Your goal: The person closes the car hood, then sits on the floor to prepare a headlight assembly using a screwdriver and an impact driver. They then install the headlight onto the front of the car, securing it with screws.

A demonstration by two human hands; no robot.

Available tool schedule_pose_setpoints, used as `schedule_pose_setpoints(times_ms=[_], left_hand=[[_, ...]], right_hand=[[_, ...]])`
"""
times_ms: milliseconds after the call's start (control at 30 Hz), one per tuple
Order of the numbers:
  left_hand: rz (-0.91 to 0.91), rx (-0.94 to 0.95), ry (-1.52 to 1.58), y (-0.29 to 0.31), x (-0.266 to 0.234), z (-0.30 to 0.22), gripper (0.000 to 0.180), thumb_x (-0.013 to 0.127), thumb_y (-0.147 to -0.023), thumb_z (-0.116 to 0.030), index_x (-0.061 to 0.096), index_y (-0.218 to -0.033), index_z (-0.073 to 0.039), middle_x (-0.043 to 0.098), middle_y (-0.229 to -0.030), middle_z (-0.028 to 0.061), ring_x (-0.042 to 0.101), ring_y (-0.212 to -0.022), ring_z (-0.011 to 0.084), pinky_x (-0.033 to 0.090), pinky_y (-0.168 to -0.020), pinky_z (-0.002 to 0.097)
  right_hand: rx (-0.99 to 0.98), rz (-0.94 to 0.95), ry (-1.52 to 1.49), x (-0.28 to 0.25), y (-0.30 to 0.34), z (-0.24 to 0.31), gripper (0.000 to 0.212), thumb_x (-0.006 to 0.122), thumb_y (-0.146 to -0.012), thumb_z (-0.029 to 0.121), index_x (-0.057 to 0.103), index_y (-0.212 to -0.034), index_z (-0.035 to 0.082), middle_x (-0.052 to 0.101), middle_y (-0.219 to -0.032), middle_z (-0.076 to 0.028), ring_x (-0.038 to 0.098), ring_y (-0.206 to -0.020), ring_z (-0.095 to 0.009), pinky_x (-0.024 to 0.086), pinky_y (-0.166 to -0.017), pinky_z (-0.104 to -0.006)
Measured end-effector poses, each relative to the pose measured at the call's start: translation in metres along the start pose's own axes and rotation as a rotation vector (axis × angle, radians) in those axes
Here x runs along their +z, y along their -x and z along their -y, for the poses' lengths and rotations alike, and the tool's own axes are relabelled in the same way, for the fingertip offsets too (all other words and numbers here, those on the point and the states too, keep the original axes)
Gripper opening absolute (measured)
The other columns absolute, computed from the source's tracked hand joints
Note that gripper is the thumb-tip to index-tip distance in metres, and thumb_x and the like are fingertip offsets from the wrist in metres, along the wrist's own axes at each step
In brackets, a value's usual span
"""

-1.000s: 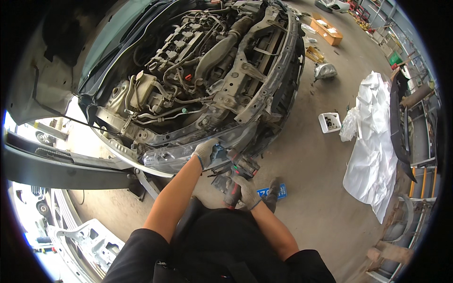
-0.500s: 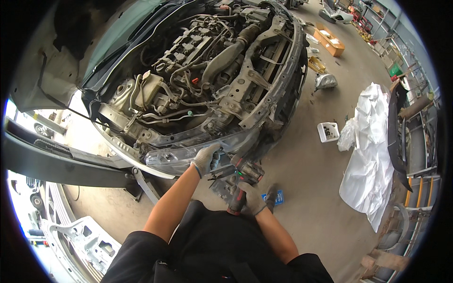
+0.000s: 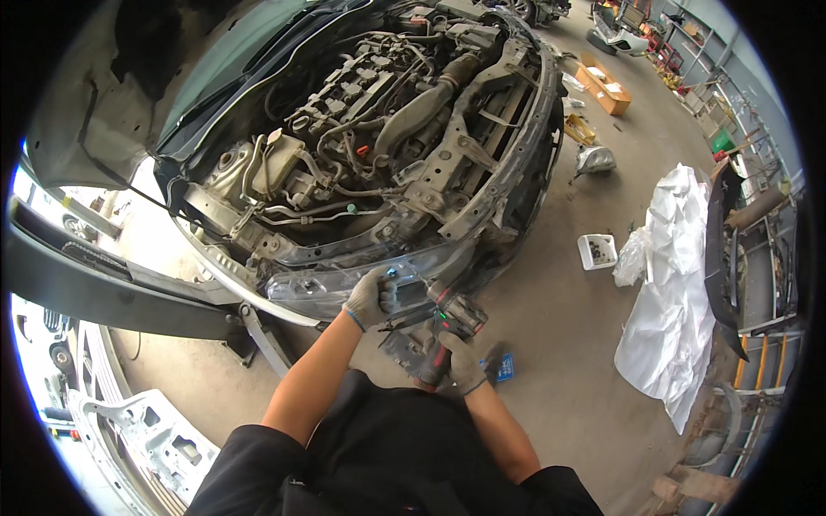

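Note:
My right hand (image 3: 465,365), in a grey work glove, grips the handle of a cordless power driver (image 3: 460,311). The driver's nose points up and left toward the car's front corner, and a small green light shows on its body. My left hand (image 3: 370,297), gloved too, is closed with its fingers curled in front of the clear headlight (image 3: 323,285). Blue shows at its fingertips; whatever they may pinch is too small to make out. Beyond both hands lies the uncovered engine bay (image 3: 361,112) of the car, its front bumper off.
A grey lift arm (image 3: 120,288) reaches under the car from the left. On the floor at right are a white tray of small parts (image 3: 598,251), a detached headlight (image 3: 594,159), a cardboard box (image 3: 604,83) and crumpled white sheeting (image 3: 667,301). A blue card (image 3: 505,367) lies near my foot.
My left hand's fingers have curled in more at the headlight. The driver has shifted slightly right and down in the picture, still in my right hand. The view has moved a little.

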State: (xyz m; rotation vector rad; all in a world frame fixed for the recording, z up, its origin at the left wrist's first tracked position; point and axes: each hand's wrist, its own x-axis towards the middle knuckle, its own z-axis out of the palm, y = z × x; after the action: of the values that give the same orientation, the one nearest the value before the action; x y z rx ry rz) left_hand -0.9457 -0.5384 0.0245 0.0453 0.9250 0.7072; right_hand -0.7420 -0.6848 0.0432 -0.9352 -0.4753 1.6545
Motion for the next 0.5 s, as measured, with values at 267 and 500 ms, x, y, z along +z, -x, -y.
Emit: schedule_pose_setpoints(times_ms=[267, 500], left_hand=[[-0.008, 0.017, 0.065, 0.037, -0.028, -0.004, 0.033, 0.056, -0.099, -0.039, 0.059, -0.096, -0.007, 0.047, -0.062, -0.0077, 0.033, -0.044, 0.0044, 0.027, -0.038, 0.0189], [0.141, 0.006, 0.189, 0.074, -0.036, 0.010, 0.028, 0.053, -0.101, -0.038, 0.058, -0.089, -0.013, 0.052, -0.063, -0.0057, 0.042, -0.045, 0.0035, 0.033, -0.037, 0.0155]], right_hand=[[-0.561, -0.322, 1.262, -0.014, -0.106, 0.093, 0.074, 0.070, -0.084, 0.034, 0.041, -0.146, 0.006, 0.061, -0.125, -0.026, 0.064, -0.107, -0.043, 0.052, -0.092, -0.0453], [-0.588, -0.204, 2.311, 0.037, -0.224, 0.155, 0.087, 0.073, -0.083, 0.039, 0.031, -0.149, -0.001, 0.060, -0.122, -0.021, 0.066, -0.100, -0.035, 0.051, -0.085, -0.0461]])
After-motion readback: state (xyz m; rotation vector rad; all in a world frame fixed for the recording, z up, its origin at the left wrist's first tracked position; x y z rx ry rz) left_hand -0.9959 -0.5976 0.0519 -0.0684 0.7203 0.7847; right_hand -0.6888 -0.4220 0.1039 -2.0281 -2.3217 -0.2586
